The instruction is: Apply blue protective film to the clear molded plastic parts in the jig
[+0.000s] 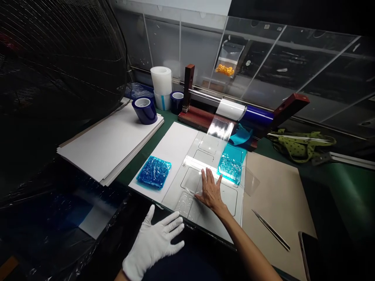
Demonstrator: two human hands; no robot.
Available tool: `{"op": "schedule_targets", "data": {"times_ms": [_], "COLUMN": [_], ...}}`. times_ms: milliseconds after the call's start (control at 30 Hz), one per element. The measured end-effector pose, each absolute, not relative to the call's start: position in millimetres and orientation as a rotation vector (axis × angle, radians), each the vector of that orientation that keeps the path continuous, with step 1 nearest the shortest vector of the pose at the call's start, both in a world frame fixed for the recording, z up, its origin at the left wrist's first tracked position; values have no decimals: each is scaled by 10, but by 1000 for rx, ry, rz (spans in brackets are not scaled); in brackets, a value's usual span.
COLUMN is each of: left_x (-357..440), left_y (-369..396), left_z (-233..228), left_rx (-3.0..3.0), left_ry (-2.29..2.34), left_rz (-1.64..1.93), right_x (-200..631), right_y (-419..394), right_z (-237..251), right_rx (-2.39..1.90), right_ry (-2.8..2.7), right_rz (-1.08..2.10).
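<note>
Right hand (209, 193) looks spread flat, gripping nothing, on the clear film (191, 180) atop the outlined board (203, 215) (glare blurs the film's edges). Press evenly, square to the lines; your gloved left hand (157, 238), open, empty, hovers by the bench (142, 157) edge.

bare right hand (211, 193) spread over the outlined board (208, 222); white-gloved left hand (156, 240) near its front edge.

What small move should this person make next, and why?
Perhaps bring the gloved left hand up to steady the outlined sheet: it looks empty and open, below the sheet's near edge in this view, while the bare right hand is spread palm-down over the sheet.
</note>
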State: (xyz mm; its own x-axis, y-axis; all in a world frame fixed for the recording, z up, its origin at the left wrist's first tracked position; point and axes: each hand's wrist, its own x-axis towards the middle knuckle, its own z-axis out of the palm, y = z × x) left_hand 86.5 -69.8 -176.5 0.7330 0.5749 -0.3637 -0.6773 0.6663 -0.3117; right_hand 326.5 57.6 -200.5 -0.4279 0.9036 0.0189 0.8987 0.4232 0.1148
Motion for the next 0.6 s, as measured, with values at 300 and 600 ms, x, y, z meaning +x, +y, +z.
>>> {"op": "schedule_targets", "data": {"times_ms": [300, 600], "left_x": [818, 995], "left_y": [-638, -507], "left_z": [-1792, -1598], "left_rx": [-501, -144], "left_ry": [222, 125], "left_rz": [749, 705], "right_x": [4378, 4664], "right_y": [842, 1486], "right_z": [-1616, -1672], "right_rx": [2835, 3038], "right_ry": [1946, 1795], "right_rz": [-38, -334]}}
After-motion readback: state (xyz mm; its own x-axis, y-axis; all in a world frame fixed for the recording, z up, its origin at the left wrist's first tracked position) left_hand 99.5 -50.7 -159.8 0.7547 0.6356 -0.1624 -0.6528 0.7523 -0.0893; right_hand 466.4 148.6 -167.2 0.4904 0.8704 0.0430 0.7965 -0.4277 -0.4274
